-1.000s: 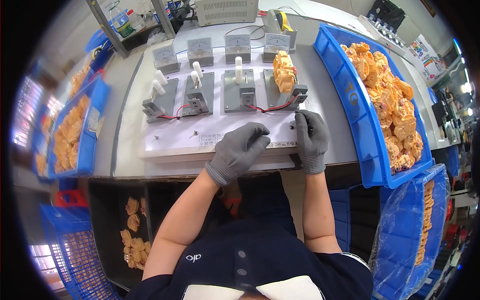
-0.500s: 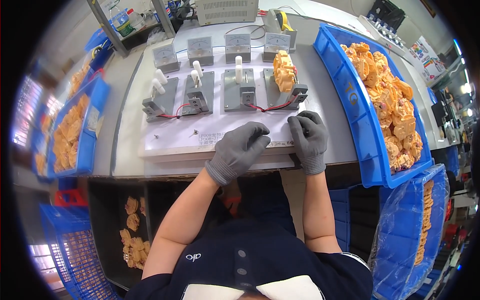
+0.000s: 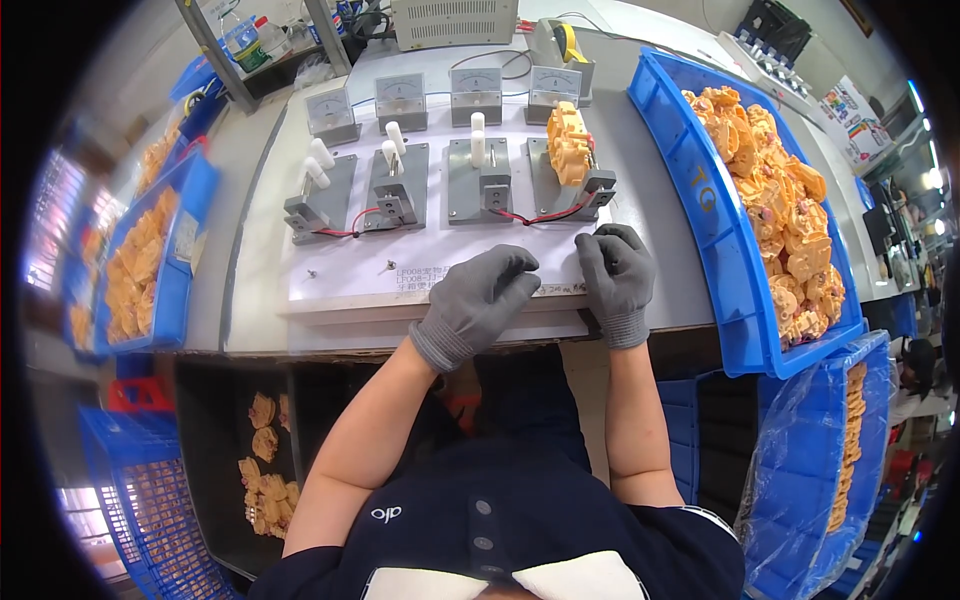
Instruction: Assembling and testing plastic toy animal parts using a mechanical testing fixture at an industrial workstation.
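Observation:
Both hands wear grey gloves and rest near the front edge of a white board (image 3: 350, 270). My left hand (image 3: 478, 303) is loosely closed, its fingers curled inward and nothing showing in them. To its right, my right hand (image 3: 618, 282) is curled in the same way, with no object seen in it. Beyond the right hand, a yellow-orange plastic gearbox (image 3: 569, 145) sits on the rightmost grey test fixture (image 3: 545, 205). Three more fixtures with white-capped posts stand to the left, the nearest of them a grey fixture (image 3: 465, 205). Red and black wires run between the fixtures.
Analog panel meters (image 3: 476, 90) stand behind the fixtures, and a beige power supply (image 3: 455, 25) is at the back. A blue bin (image 3: 700, 190) heaped with gearboxes is at right. Another blue bin (image 3: 185, 270) is at left. A black crate (image 3: 215, 480) below holds several gearboxes.

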Tool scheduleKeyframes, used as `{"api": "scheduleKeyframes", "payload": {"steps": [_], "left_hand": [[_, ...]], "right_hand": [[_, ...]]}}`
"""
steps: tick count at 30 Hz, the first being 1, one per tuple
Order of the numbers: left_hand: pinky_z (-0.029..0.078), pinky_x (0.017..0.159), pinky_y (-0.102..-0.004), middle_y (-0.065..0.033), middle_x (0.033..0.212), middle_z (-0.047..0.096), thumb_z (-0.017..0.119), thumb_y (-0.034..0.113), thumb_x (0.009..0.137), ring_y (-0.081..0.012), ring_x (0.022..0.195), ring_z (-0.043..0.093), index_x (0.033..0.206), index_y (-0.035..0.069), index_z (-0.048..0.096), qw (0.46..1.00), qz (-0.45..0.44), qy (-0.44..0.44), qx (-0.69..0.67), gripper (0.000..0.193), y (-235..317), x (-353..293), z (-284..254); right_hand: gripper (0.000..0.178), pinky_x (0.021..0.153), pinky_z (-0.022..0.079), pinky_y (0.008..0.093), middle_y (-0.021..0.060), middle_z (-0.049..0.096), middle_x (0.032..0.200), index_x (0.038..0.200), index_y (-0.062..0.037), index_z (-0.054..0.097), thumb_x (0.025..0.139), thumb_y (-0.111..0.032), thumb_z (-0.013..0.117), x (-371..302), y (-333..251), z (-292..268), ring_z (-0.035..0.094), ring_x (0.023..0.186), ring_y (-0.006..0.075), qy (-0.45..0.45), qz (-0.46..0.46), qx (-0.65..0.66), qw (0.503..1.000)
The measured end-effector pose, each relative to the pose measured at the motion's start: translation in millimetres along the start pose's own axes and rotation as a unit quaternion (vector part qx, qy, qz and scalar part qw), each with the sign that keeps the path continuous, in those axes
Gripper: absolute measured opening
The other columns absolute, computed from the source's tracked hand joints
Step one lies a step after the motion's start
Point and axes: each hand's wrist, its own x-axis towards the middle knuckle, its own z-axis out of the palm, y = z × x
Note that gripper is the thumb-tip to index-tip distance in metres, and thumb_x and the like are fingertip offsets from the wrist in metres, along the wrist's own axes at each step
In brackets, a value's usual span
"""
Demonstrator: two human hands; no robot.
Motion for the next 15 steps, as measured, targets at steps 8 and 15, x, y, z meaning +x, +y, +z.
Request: {"api": "scheduleKeyframes", "payload": {"steps": [8, 15], "left_hand": [[0.05, 0.072, -0.0303, -0.0143, 0.087, 0.064, 0.059, 0.019, 0.084, -0.0217, 0.078, 0.063, 0.101, 0.002, 0.056, 1.0, 0.003, -0.006, 0.012, 0.024, -1.8, 0.5, -1.1], [0.049, 0.071, -0.03, -0.0132, 0.087, 0.064, 0.059, 0.018, 0.084, -0.0204, 0.077, 0.063, 0.101, 0.002, 0.057, 1.0, -0.001, -0.008, -0.004, 0.023, -2.1, -0.3, -1.1]], "right_hand": [[0.016, 0.06, 0.046, 0.0247, 0.0129, 0.062, 0.087, 0.088, 0.0032, 0.065, 0.078, -0.01, 0.064, 0.4, 0.2, 1.2, 0.059, 0.068, 0.0159, 0.008, -0.015, -0.03, 0.999], [0.022, 0.059, 0.045, 0.0232, 0.0115, 0.062, 0.089, 0.096, 0.0015, 0.065, 0.078, -0.01, 0.064, -0.7, -0.2, 1.8, 0.056, 0.065, 0.0117, 0.002, -0.003, -0.044, 0.999]]}}
